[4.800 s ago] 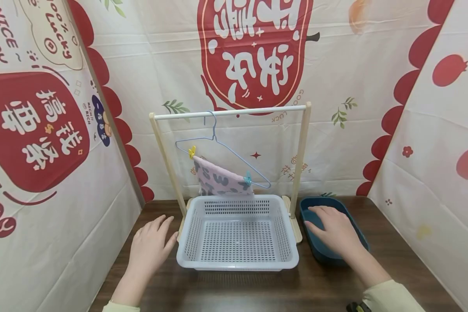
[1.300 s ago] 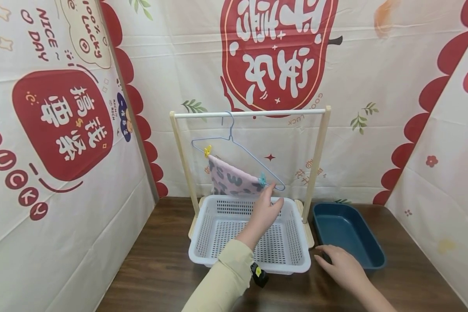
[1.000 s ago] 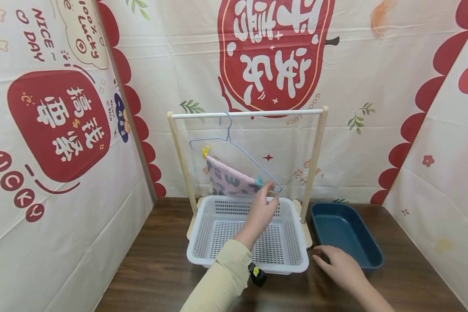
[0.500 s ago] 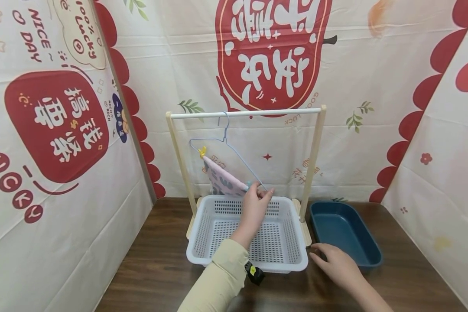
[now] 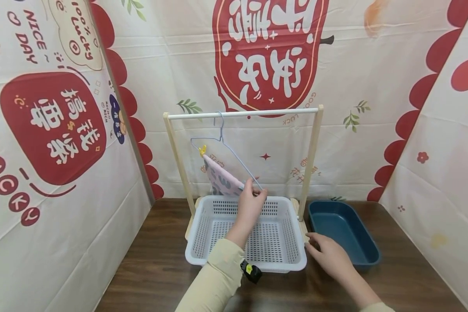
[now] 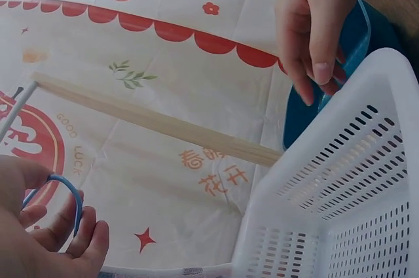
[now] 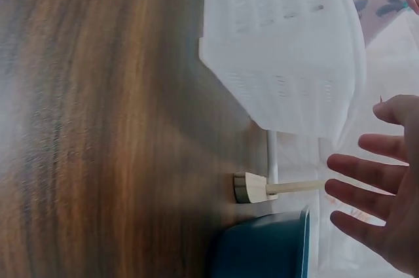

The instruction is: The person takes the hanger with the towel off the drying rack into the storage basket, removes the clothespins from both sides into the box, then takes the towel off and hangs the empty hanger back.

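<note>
My left hand point(image 5: 251, 203) pinches the lower right corner of a thin blue hanger point(image 5: 239, 161) that hangs from the rack's white bar. In the left wrist view the hanger's curved end point(image 6: 73, 193) passes between thumb and fingers. A pink cloth with grey spots point(image 5: 223, 180) hangs on the hanger, held at its left by a yellow clip point(image 5: 203, 150). Its right end is hidden behind my left hand. My right hand point(image 5: 329, 255) is to the right of the basket, fingers apart and holding nothing in the right wrist view.
A white perforated basket point(image 5: 245, 265) stands in front of the wooden rack point(image 5: 311, 160). To its right lies a dark teal tray point(image 5: 364, 229). The brown table point(image 5: 140, 268) is bounded by printed cloth on the back and both sides.
My left hand went from beside the basket to the hanger's right corner and has drawn it left; the cloth now slants more steeply. My right hand has moved from over the tray to beside the basket.
</note>
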Available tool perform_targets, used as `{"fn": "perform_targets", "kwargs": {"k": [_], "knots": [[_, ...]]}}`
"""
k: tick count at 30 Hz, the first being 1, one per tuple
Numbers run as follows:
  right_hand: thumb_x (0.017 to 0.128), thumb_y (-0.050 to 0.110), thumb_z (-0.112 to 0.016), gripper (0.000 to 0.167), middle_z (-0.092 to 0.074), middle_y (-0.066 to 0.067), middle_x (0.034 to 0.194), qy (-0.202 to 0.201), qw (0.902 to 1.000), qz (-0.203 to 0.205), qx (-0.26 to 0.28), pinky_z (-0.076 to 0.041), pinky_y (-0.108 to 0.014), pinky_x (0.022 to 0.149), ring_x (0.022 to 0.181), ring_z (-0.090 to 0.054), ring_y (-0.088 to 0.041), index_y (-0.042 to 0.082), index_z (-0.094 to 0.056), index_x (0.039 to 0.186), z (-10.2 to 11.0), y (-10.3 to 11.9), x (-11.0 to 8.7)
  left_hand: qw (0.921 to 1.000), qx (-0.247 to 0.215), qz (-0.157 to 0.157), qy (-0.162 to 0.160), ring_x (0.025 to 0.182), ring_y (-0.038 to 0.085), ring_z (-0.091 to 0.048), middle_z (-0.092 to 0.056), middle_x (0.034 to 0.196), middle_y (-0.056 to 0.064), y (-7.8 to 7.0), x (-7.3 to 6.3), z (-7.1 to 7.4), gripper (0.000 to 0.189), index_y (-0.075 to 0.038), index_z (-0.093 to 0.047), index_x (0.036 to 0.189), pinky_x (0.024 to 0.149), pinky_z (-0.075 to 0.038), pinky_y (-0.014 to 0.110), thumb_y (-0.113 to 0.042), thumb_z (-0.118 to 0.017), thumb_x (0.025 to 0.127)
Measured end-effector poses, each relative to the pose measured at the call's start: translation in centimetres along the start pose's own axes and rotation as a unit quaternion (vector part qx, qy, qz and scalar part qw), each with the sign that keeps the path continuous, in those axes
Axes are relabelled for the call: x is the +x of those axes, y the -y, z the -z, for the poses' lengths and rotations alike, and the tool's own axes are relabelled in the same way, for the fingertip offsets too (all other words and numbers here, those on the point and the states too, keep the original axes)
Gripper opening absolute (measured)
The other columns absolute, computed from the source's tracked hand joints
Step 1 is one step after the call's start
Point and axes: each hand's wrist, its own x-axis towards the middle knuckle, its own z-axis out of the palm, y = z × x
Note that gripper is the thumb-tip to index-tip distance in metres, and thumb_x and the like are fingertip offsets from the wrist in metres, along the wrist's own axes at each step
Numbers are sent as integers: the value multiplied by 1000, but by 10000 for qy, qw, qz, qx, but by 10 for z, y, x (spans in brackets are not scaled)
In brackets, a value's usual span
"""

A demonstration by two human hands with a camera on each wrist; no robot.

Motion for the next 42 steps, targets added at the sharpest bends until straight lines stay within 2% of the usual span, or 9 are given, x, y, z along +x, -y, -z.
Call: {"fn": "perform_targets", "kwargs": {"k": [4, 10, 18, 22, 33, 42], "knots": [[95, 29, -62, 42, -67, -10, 107, -131, 9998, -58, 139, -49, -55, 83, 97, -63, -29, 2, -59, 128, 4, 2, 5, 10000, -5, -98, 10, 71, 11, -57, -61, 85, -4, -5, 0, 0, 43, -20, -50, 137, 63, -46, 29, -19, -63, 96], [96, 28, -60, 40, -67, -9, 106, -306, 9991, 0, 285, -49, -54, 82, 96, -62, -28, 3, -59, 128, 9, 6, 11, 9999, 47, -157, -11, 70, 10, -56, -60, 85, -6, -10, 0, -1, 44, -20, -49, 137, 65, -46, 29, -21, -64, 96], [98, 32, -58, 44, -67, -9, 107, -426, 9981, -3, 440, -51, -50, 80, 94, -61, -26, 3, -57, 130, 14, 12, 22, 9993, 177, -305, -118, 61, 10, -48, -59, 87, -4, -15, 6, 1, 45, -18, -49, 137, 57, -40, 27, -19, -65, 95], [98, 30, -57, 43, -67, -10, 107, -483, 9977, 53, 464, -51, -49, 79, 92, -61, -24, 2, -58, 130, 17, 16, 27, 9990, 249, -347, -100, 61, 10, -48, -60, 88, -3, -19, 6, 3, 44, -17, -50, 137, 57, -40, 27, -20, -64, 95], [98, 28, -57, 41, -66, -11, 108, -639, 9965, -21, 538, -49, -51, 81, 95, -61, -28, 1, -58, 130, 23, 23, 30, 9981, 29, -612, 49, 67, 10, -53, -59, 92, -5, -41, -1, 5, 42, -22, -50, 136, 59, -44, 27, -22, -64, 96], [98, 25, -58, 39, -65, -11, 107, -782, 9956, 23, 521, -49, -51, 80, 94, -59, -27, 2, -58, 130, 28, 33, 31, 9976, -185, -647, 185, 68, 11, -53, -60, 93, -5, -57, -12, 13, 40, -22, -51, 134, 59, -44, 27, -22, -63, 96]]}}
